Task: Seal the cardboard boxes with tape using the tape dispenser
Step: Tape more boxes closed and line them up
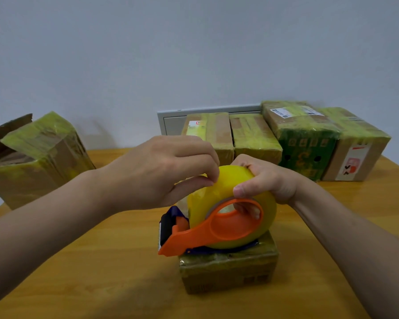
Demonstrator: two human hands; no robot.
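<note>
Head view, left fingers [209,155] pinching tape roll [228,183]

A wooden table [78,261] fronts a pale wall [194,54] bearing a grey panel [171,122].

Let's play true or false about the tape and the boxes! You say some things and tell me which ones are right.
1. The orange tape dispenser sits on a small box. True.
2. The tape roll is blue. False: it is yellow.
3. The right hand grips the tape roll. True.
4. The left hand lies flat on the table. False: it pinches at the tape roll.
5. A green box stands at the back right. True.
</note>
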